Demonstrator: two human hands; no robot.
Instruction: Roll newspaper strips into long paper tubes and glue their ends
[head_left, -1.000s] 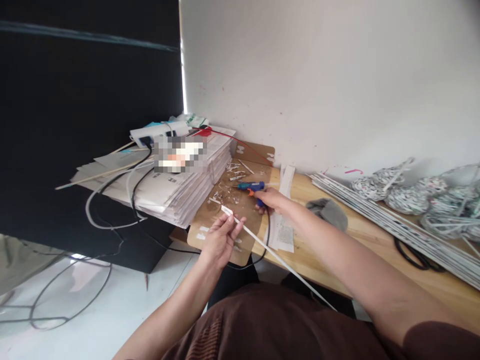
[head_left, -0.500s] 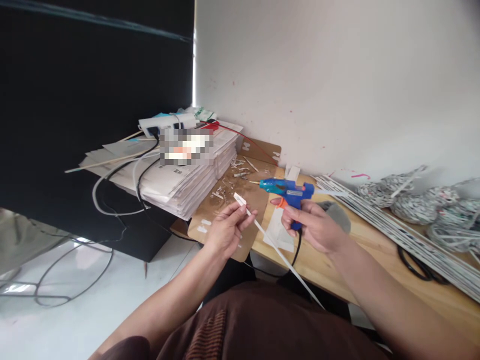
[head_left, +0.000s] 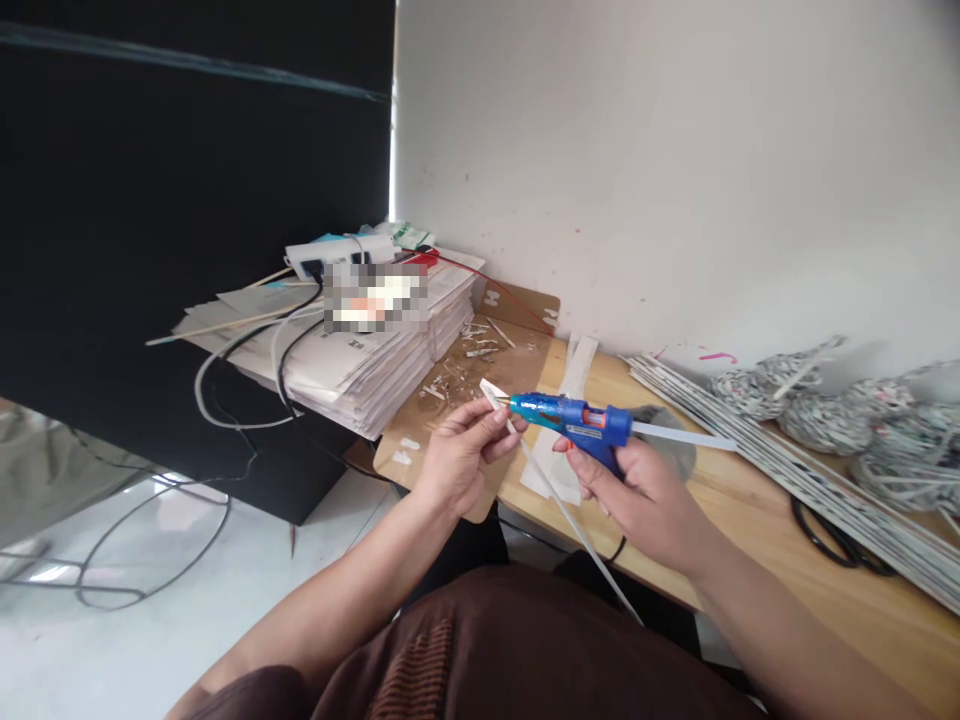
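My left hand (head_left: 461,455) pinches a thin white paper tube (head_left: 566,512) near its flattened upper end. The tube slants down to the right, toward my lap. Wrapped round the handle of a blue glue gun (head_left: 574,418) is my right hand (head_left: 637,495), with a finger at the orange trigger. A pale glue stick (head_left: 686,435) juts from the back of the gun. Its brass nozzle meets the tube's flat tip, just above my left fingers; whether glue is coming out is too small to tell.
A brown board (head_left: 517,355) with paper scraps lies on the wooden table (head_left: 720,520). Left of it rises a paper stack (head_left: 390,375) bearing a power strip (head_left: 341,255) and cables. Long paper rods (head_left: 750,460), black-handled scissors (head_left: 832,535) and paper-strand bundles (head_left: 825,415) lie at right.
The glue gun has come left and down in my right hand, tilting so its nozzle reaches the tube's tip. My left hand has kept its pinch, shifting slightly.
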